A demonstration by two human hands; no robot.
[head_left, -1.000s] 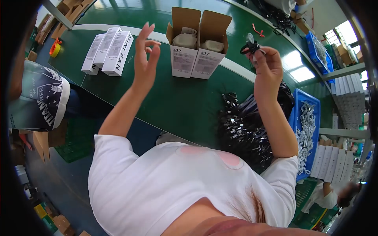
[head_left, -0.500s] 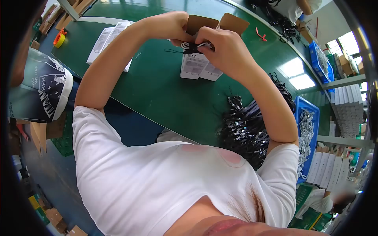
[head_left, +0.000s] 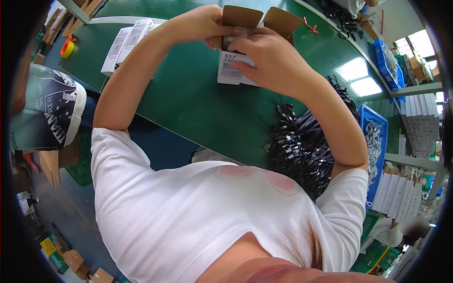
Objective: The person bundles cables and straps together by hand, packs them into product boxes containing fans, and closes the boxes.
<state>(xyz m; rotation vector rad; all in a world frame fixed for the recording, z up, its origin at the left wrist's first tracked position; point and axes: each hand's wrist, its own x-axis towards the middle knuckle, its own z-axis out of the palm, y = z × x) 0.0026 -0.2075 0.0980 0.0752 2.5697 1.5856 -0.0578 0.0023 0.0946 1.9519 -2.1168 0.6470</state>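
An open white carton box (head_left: 228, 70) marked "S17" stands on the green table with its brown flaps raised. At its left side, my left hand (head_left: 212, 27) is closed on the box, its thumb lying across the top opening. My right hand (head_left: 269, 54) reaches over the front right corner, fingers curled into the opening and thumb outside the front panel. What those fingers hold, if anything, is hidden. Something pale shows inside the mouth of the box between my hands. No black cord is visible there.
Closed white boxes (head_left: 127, 45) stand to the left, near an orange-yellow tape roll (head_left: 68, 47). A heap of black straps (head_left: 302, 146) lies right, beside a blue bin (head_left: 377, 155) of pale cables. A red ribbon piece (head_left: 311, 25) lies farther back. Another person's printed shirt (head_left: 49, 106) shows at left.
The black cord and white cable loop in my right hand have gone out of sight at the box opening. My right fingers have moved into it, and the view has shifted slightly.
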